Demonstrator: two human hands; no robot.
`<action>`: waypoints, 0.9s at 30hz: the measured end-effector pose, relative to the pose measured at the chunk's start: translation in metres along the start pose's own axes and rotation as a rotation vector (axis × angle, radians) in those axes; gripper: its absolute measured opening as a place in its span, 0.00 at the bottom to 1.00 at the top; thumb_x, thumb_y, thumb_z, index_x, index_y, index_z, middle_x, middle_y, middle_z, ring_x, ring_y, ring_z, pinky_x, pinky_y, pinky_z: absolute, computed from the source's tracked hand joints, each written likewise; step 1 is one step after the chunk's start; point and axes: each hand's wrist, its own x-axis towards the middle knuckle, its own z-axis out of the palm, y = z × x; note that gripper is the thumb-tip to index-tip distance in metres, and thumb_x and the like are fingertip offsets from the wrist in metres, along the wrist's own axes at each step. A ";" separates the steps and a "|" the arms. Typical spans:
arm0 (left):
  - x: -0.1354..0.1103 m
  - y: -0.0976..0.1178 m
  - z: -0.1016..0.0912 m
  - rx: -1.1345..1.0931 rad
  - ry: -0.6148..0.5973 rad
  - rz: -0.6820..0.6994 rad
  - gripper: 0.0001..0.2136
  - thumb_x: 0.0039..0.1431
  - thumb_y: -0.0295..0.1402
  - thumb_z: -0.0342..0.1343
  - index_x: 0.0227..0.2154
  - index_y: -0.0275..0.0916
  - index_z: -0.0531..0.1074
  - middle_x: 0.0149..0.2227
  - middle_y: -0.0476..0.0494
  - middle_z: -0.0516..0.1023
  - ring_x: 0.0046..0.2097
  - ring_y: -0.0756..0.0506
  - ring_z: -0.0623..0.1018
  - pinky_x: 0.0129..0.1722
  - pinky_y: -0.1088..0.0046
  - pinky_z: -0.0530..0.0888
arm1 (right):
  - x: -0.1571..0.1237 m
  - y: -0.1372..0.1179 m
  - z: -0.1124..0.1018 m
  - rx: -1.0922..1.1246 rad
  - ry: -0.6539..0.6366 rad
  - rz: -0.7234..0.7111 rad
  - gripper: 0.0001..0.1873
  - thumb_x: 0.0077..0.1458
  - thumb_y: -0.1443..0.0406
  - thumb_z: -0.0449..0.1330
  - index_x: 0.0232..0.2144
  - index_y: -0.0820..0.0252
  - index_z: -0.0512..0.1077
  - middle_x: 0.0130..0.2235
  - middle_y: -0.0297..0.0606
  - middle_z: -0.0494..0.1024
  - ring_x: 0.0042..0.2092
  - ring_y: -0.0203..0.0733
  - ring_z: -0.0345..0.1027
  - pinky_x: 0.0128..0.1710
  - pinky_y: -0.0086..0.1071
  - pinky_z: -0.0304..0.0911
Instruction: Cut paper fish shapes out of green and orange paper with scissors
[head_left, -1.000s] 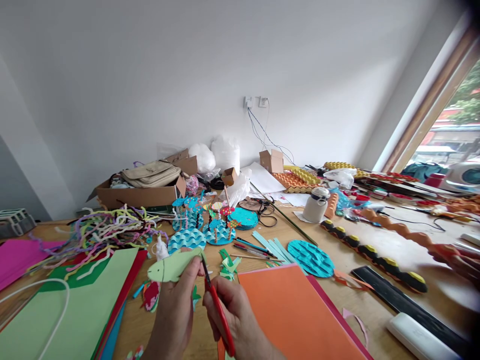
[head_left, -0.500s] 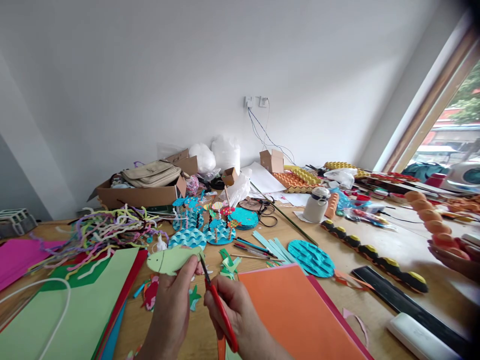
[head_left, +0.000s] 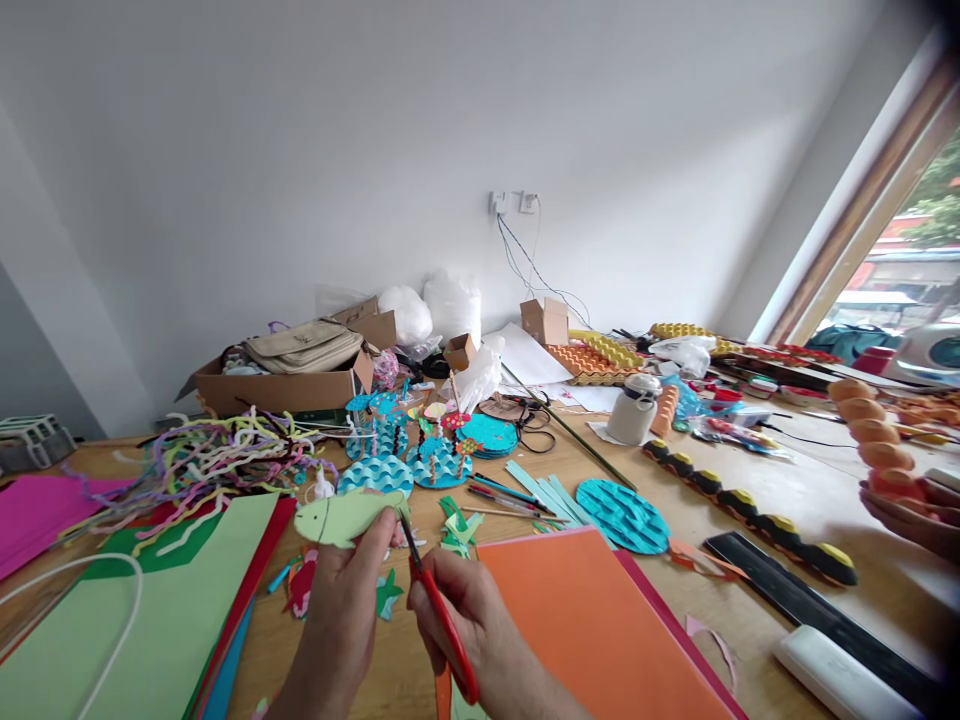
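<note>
A light green paper fish with a drawn eye and gill line is pinched in my left hand, its head pointing left. My right hand grips red-handled scissors, their dark blades reaching up to the fish's tail end beside my left fingertips. Whether the blades are apart there is hard to see. Green paper scraps and a red paper cutout lie on the table around my hands.
Orange paper sheets lie to the right, light green sheets to the left. Behind are pipe cleaners, blue egg-carton crafts, pens and a white jar. At far right another person's hand holds an orange egg-carton strip.
My hands, the fish and the scissors stay almost in place, the scissors' handles shifting very slightly. The other person's egg-carton strip has moved a little to the right.
</note>
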 end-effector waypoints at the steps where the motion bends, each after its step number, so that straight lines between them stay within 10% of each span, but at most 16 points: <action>1: 0.000 -0.001 -0.001 0.008 -0.011 0.003 0.10 0.43 0.37 0.62 0.14 0.43 0.69 0.19 0.51 0.71 0.27 0.45 0.71 0.29 0.72 0.69 | 0.000 0.000 0.000 0.002 -0.003 -0.003 0.26 0.49 0.43 0.57 0.19 0.58 0.59 0.13 0.23 0.57 0.16 0.28 0.50 0.16 0.22 0.49; 27: 0.012 0.000 -0.015 0.072 -0.142 0.046 0.08 0.43 0.38 0.64 0.18 0.41 0.74 0.22 0.50 0.75 0.28 0.44 0.74 0.32 0.71 0.71 | 0.002 0.011 -0.006 -0.010 -0.022 -0.011 0.21 0.52 0.51 0.58 0.20 0.58 0.59 0.15 0.22 0.56 0.16 0.27 0.50 0.13 0.20 0.48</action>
